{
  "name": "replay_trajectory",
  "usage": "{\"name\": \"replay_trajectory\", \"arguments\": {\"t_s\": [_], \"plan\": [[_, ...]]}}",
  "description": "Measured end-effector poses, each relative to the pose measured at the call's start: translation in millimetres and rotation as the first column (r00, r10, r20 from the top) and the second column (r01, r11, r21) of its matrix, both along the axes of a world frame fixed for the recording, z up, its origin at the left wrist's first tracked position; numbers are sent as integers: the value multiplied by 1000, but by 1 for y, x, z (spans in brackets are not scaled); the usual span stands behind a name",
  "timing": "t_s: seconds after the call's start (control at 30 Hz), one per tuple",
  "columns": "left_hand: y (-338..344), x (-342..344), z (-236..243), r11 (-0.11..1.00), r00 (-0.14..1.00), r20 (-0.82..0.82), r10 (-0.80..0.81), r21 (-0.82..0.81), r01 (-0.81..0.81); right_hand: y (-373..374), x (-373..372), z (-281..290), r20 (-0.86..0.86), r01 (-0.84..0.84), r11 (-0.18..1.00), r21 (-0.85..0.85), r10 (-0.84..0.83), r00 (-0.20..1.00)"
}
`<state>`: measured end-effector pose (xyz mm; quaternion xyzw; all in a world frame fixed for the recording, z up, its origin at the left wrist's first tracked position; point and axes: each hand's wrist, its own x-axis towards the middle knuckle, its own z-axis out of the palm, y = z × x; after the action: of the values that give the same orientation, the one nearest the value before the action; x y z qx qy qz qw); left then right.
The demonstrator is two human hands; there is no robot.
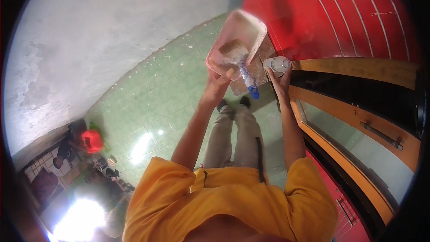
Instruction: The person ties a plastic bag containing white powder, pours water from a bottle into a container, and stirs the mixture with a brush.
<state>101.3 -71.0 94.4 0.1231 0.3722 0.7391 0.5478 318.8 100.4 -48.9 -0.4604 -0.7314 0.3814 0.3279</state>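
Left of frame: bare pale wall (112, 31). Centre: left hand (218, 83) clasps the near end of a pink-white paint tray (246, 29), above the tiled floor (174, 85); brush (237, 56) inside, handle overhanging. Right: right hand (282, 83) wrapped round a pale bottle (280, 64), beside red cabinet front (322, 27). Step, judged: handling paint tray and bottle together; next move likely needs the tray steadied against brush slippage.

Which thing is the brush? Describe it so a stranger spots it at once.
Left of the red panel, the left hand holds a pale pink tray. The brush lies there, bristles inside and handle jutting past the rim. A bright blue handle tip sets it apart from the tray and bottle.
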Motion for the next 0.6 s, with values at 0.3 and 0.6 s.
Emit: {"name": "replay_trajectory", "arguments": {"t_s": [0.3, 0.6], "plan": [[-15, 8, 64, 999, 998, 61, -10, -35, 12, -112, -17, 231, -76, -330, 944, 12, 329, 941], [-34, 24, 120, 995, 994, 53, 95, 33, -97, -94, -74, 352, -14, -201, 968, 147, 206, 979]]}}
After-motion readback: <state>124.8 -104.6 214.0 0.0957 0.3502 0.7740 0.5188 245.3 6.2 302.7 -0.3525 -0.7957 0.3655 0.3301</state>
